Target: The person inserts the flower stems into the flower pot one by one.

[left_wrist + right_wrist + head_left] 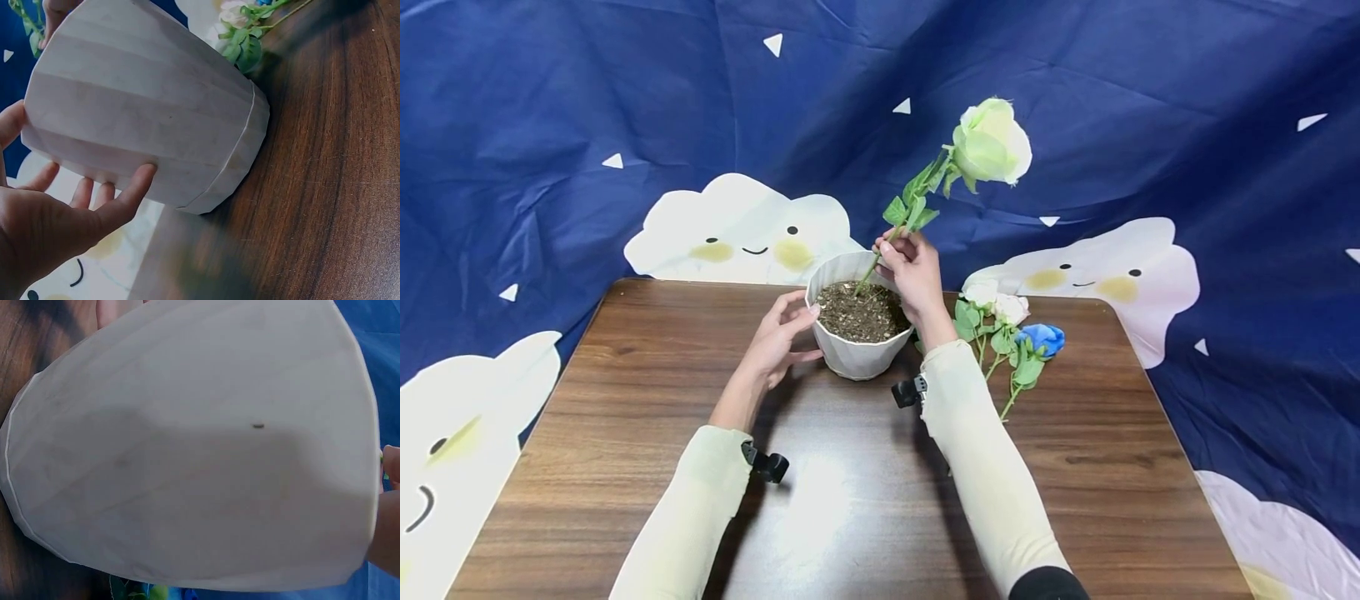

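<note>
A white faceted flowerpot point(861, 357) filled with dark soil point(861, 315) stands on the wooden table. My right hand point(917, 275) pinches the stem of a pale green-white rose point(992, 142) above the pot's rim. The rose leans to the right, and its lower stem meets the soil. At the pot's left side my left hand point(771, 342) rests with spread fingers against the wall, its thumb at the rim. Those fingers point(128, 194) lie along the pot's outside in the left wrist view. In the right wrist view the pot point(187, 450) hides most of the right hand.
White-pink roses point(1011, 309) and a blue rose point(1042, 337) lie on the table point(1075, 467) right of the pot, partly behind the right forearm. A blue cloth point(850, 100) with cloud faces hangs behind the table. Each wrist wears a small black camera point(767, 463).
</note>
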{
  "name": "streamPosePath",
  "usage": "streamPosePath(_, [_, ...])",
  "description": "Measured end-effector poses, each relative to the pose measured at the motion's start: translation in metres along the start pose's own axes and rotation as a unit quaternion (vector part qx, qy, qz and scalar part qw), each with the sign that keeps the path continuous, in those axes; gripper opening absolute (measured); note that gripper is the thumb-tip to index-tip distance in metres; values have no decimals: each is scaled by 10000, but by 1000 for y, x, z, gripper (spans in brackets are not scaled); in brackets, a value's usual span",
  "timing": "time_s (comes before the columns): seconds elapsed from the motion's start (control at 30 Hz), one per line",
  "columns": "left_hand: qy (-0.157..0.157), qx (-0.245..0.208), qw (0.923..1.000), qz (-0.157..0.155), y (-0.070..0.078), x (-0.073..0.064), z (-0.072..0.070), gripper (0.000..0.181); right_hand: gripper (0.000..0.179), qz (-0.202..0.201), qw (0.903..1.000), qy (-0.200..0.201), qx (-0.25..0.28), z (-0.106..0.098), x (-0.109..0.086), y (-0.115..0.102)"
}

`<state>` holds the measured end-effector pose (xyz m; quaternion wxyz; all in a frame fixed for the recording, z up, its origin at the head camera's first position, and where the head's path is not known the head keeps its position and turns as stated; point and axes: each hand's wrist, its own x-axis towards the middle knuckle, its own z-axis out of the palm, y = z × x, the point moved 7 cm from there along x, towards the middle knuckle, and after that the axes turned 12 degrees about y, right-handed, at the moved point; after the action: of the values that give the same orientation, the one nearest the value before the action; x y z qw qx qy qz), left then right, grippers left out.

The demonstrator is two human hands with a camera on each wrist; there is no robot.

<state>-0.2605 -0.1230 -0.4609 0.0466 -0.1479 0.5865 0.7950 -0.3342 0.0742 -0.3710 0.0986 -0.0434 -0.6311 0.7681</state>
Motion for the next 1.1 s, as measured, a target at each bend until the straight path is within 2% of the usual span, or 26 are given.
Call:
streamPosePath(0.2, [14, 33, 10000, 6, 2, 0, 0, 56, 7, -34, 9999, -105, -5, 6, 3, 2])
streamPosePath(0.43, [38, 19, 10000, -15, 1, 0, -1, 56, 25, 93, 9995, -263, -168, 14, 3, 8])
streamPosePath(0.53, [35, 10, 10000, -23, 1, 0, -1, 55, 26, 85, 9992, -316, -214, 17, 3, 9])
streamPosePath(0.8, [30, -36, 10000, -27, 0, 1, 0, 54, 26, 302, 9979, -470, -312, 21, 2, 15])
streamPosePath(1.1, [13, -40, 10000, -32, 0, 1, -2, 55, 30, 599, 9944, -504, -714, 25, 3, 26])
